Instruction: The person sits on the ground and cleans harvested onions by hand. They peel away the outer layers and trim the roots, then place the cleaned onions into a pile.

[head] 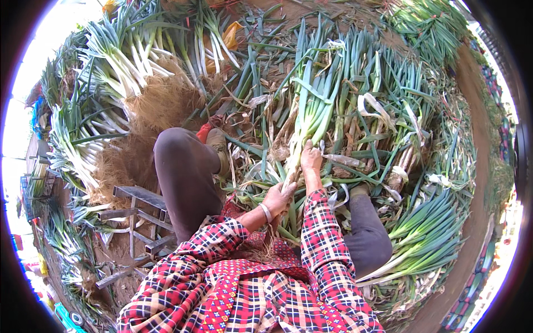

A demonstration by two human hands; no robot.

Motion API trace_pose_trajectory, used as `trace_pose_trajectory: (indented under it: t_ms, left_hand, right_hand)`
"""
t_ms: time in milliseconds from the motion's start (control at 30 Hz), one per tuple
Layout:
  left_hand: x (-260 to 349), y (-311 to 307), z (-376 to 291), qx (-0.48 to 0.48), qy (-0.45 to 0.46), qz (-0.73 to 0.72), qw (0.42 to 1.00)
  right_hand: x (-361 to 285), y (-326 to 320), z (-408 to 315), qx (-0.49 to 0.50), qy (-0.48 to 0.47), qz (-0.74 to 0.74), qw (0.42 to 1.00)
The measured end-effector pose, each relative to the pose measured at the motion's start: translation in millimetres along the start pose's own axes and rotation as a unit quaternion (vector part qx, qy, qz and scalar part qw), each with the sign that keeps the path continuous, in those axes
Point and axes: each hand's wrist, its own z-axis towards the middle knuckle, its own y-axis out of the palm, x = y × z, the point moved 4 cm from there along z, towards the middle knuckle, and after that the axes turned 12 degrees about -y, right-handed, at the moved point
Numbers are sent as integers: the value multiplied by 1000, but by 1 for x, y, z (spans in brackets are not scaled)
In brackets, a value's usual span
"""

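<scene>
A long green onion (296,154) with green leaves spread away from me lies lengthwise between my knees, its roots towards my lap. My left hand (278,200), with a pale bangle at the wrist, is closed around its lower stalk near the roots. Farther up, where the leaves fan out, my right hand (311,158) grips the same plant. Whether more than one stalk is held cannot be told. Brown, dry outer leaves cling to the onions (345,104) heaped just beyond my hands.
White-stalked onions (125,79) with bushy roots are piled at the upper left. A metal frame stool (141,197) stands beside my left knee. Green onions (429,237) lie fanned out by my right knee. Another green pile (433,31) sits at the upper right. Loose leaves litter the ground.
</scene>
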Motion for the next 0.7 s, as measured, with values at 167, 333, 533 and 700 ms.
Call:
trace_pose_trajectory:
  t_ms: [167,333,533,700]
  left_hand:
    - [10,19,-22,-244,-41,-238,939]
    - [19,39,-33,-303,-27,-261,916]
    - [58,0,19,-151,37,-298,942]
    - [20,-17,21,-213,-11,-372,904]
  right_hand:
    - [-41,-14,-41,-45,169,513,840]
    - [-92,-60,-51,-12,82,439,895]
    - [-117,-122,-114,68,-98,409,905]
    - [-33,-122,-87,68,57,548,832]
